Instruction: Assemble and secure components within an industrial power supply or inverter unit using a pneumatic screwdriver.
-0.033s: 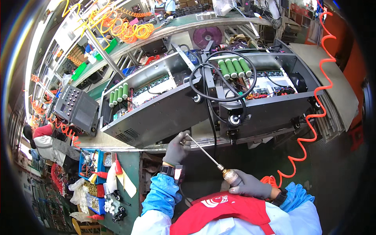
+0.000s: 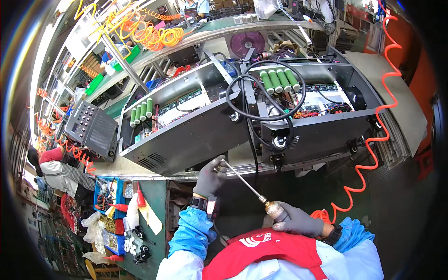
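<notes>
My right hand (image 2: 298, 220) is wrapped round the body of an air screwdriver (image 2: 276, 211). Its long thin bit (image 2: 242, 180) slants up and left toward my left hand (image 2: 211, 177). The gloved fingers of that hand are pinched together right by the bit's tip; whatever lies between them is too small to make out. Just beyond stands a dark metal cabinet (image 2: 196, 135) with an open top, showing green cylinders (image 2: 141, 112) and a circuit board inside. To its right is a second similar cabinet (image 2: 317, 133), with a looped black cable (image 2: 227, 95) over its left end.
An orange coiled hose (image 2: 368, 154) hangs at the right and drops near my right hand. On the left, a green bench (image 2: 156, 242) carries blue bins (image 2: 103, 186), small parts and red-capped bottles. A mixer-like panel (image 2: 88, 123) leans behind. A co-worker (image 2: 60, 170) bends at far left.
</notes>
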